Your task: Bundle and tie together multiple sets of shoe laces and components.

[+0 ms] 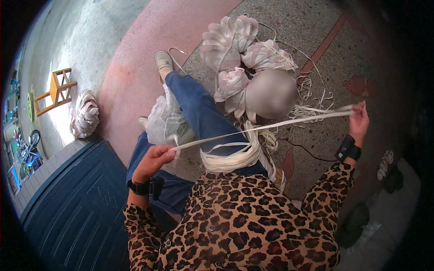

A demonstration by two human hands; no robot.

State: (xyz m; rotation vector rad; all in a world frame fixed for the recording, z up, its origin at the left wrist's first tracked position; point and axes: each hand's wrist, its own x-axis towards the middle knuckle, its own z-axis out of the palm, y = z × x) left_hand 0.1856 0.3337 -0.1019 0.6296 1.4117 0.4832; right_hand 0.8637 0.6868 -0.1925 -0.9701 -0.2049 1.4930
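A long cream cloth strip (pixel 271 125) is stretched taut across my lap between both hands. My left hand (pixel 156 160) pinches one end, with a short tail looping past the fingers. On the far right, my raised right hand (pixel 360 118) has its fingers closed on the other end. Below the strip, a thick hank of the same cream strips (pixel 230 158) lies over my thigh, and loose ends hang down beside it. Past my knee are several rolled bundles of pale pinkish-white cloth (pixel 226 45). A round blurred patch hides part of them.
Loose strips (pixel 312 106) lie tangled on the speckled floor. A translucent white bag (pixel 167 118) rests by my legs. To the left are a wooden stool (pixel 58 88), another cloth bundle (pixel 85 115) and a dark blue panelled door (pixel 86 203). A dark cord (pixel 307 151) runs toward my right wrist.
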